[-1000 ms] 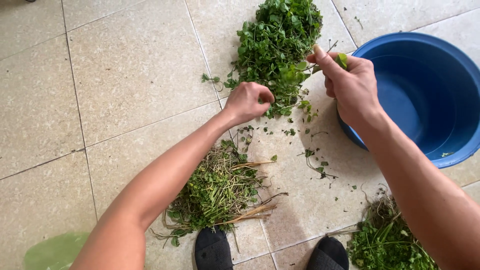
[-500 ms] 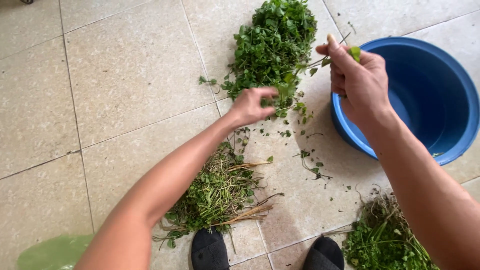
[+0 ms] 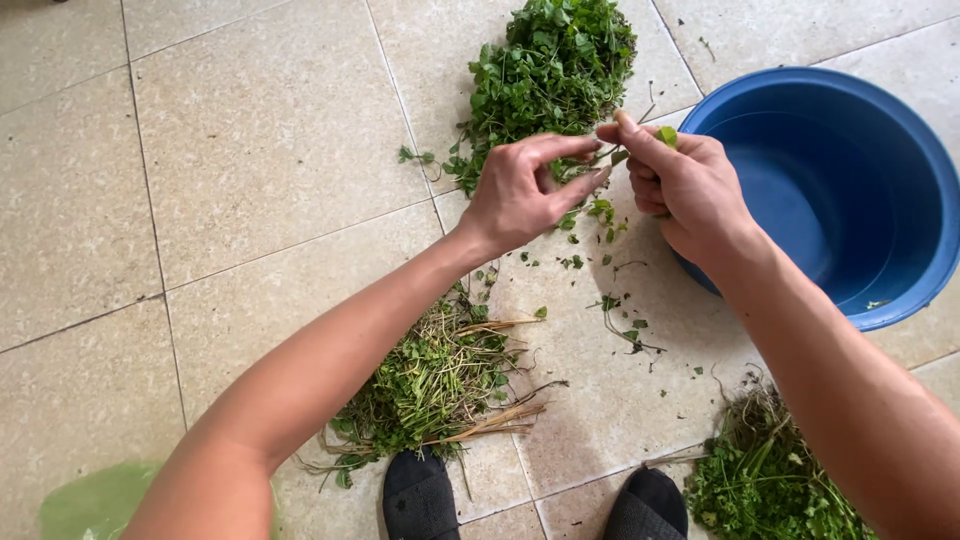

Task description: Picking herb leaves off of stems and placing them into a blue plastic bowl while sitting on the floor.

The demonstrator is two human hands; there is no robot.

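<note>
A thin green sprig (image 3: pixel 612 158) is pinched between the left hand (image 3: pixel 520 195) and the right hand (image 3: pixel 680 185), fingertips pressed together on its stem. It looks light, limp and easily torn, best held low on the stalk. Just beyond both hands, a leafy pile (image 3: pixel 550 70) is seen; right of the right hand, a blue basin (image 3: pixel 900 130).

Left hand (image 3: pixel 520 195), right hand (image 3: pixel 685 185) pinch green sprig (image 3: pixel 640 145) beside blue basin (image 3: pixel 850 190).
</note>
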